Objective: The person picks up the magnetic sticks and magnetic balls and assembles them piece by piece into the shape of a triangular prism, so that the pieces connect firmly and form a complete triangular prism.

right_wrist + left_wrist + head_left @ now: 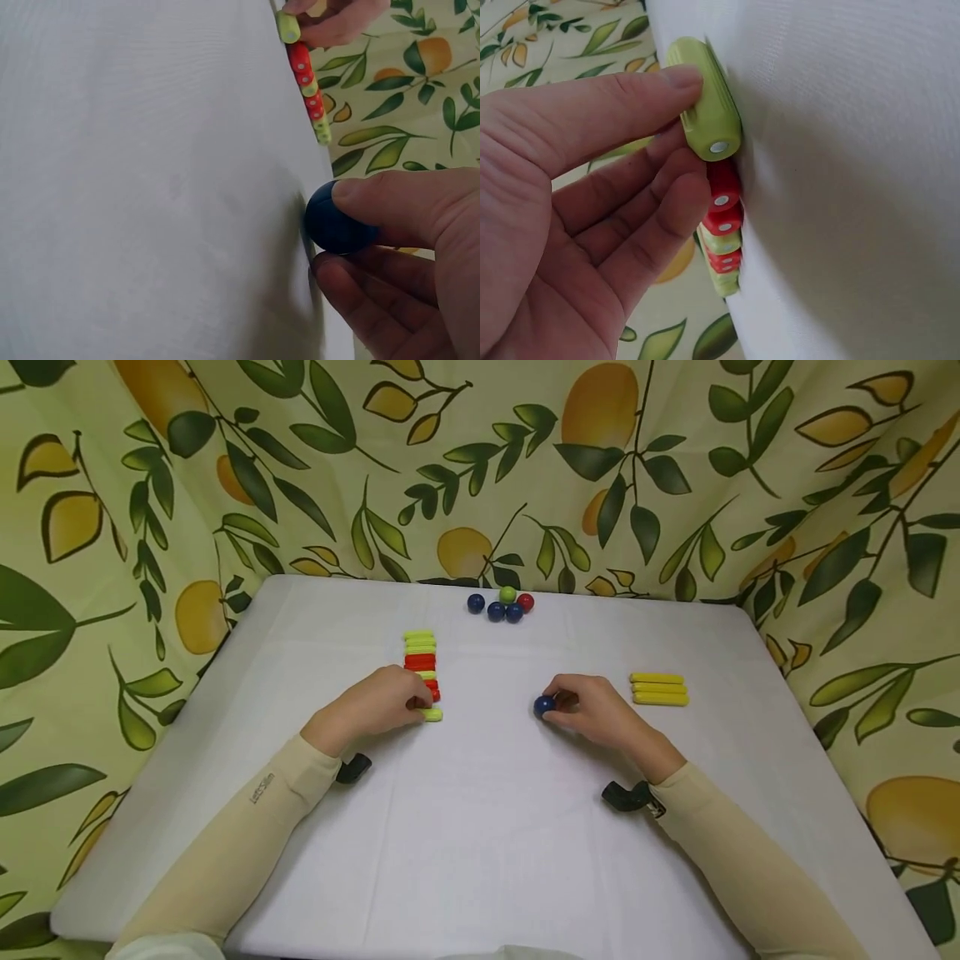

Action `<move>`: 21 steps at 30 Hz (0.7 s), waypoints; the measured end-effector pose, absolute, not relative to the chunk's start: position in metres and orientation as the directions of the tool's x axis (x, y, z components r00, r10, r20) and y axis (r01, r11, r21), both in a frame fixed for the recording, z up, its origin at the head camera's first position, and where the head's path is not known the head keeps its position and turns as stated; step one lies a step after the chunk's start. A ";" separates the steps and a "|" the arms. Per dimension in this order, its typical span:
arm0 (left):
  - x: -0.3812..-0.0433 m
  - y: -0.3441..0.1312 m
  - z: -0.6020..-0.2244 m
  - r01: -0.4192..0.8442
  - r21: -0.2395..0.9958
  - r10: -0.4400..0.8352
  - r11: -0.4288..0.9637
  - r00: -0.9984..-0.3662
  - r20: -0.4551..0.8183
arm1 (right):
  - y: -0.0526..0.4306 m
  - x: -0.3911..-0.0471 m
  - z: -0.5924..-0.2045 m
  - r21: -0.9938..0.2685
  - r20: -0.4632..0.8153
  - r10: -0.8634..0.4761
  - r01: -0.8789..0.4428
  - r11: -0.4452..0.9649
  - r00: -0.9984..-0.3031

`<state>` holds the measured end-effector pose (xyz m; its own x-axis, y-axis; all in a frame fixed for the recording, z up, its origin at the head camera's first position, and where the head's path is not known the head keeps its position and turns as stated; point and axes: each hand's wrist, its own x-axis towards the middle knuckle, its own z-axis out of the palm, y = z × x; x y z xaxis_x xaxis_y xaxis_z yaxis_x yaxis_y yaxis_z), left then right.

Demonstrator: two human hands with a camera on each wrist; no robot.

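My left hand (375, 703) pinches a lime-green ribbed stick (709, 105) at the near end of a column of red and green sticks. In the left wrist view the thumb lies on its side, and a small pale disc shows in its end face. Beyond it, red sticks (724, 184) and further green ones run away in a row. A dark blue ball (337, 221) is between the thumb and fingers of my right hand (596, 710), low over the white table; whether the ball touches the cloth I cannot tell. Fingers partly cover both held things.
Several yellow sticks (660, 689) lie stacked side by side to the right of my right hand. At the table's back edge sit several blue balls (496, 612), a green ball (507, 595) and a red ball (526, 602). A patterned curtain (465, 468) surrounds the white table (480, 860).
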<state>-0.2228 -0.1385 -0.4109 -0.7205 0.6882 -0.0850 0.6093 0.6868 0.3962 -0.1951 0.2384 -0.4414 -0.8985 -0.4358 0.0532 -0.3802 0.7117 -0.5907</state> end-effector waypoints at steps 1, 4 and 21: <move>-0.222 -0.138 -0.411 0.609 0.393 0.688 0.689 -0.721 -0.088 | 0.238 -0.195 -0.442 -0.593 0.054 -0.438 -0.382 0.709 -0.897; -0.220 -0.138 -0.411 0.612 0.384 0.686 0.692 -0.722 -0.086 | 0.237 -0.195 -0.444 -0.593 0.060 -0.433 -0.381 0.710 -0.900; -0.222 -0.129 -0.398 0.647 0.393 0.695 0.653 -0.719 0.030 | 0.238 -0.196 -0.441 -0.575 0.081 -0.450 -0.410 0.708 -0.889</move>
<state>-0.2223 -0.1292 -0.3983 -0.7186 0.6948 0.0297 0.6474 0.6527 0.3934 -0.1962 0.2375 -0.4415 -0.8893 -0.4502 0.0807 -0.4104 0.7077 -0.5750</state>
